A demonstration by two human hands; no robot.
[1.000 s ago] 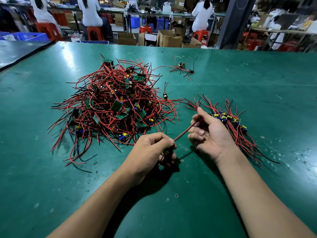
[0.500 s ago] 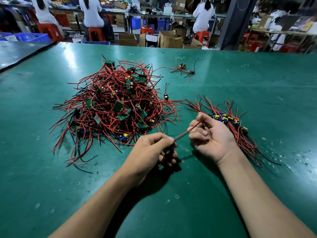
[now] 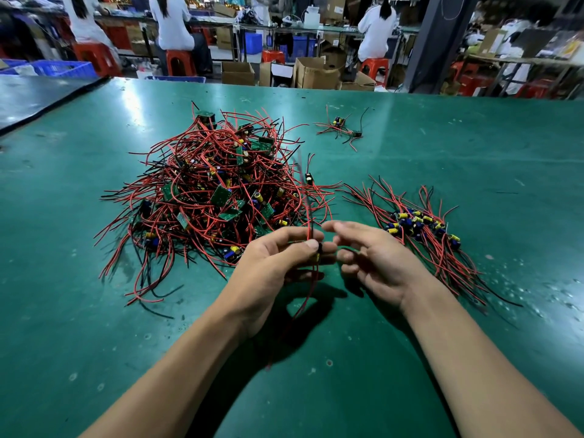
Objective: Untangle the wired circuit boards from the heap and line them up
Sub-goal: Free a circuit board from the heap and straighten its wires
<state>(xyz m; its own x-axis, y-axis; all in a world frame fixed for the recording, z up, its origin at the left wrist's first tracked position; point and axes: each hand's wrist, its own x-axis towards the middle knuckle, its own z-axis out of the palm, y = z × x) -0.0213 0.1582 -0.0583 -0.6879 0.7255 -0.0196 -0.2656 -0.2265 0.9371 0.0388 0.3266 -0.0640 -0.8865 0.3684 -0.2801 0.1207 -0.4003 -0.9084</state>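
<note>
Left hand pinched shut on one wired circuit board, red leads standing up and trailing down, just right of the heap. Right hand open, fingers apart, holding nothing, between heap and lined-up row. Risk, likely: loose leads snagging heap strands, dragging neighbours along; or disturbing the row when laying down.

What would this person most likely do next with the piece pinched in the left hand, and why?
Probably carry it right and lay it beside the lined-up row. The left hand pinches one wired circuit board clear of the heap, its red wires hanging loose, and the right hand is open and empty next to it.
</note>
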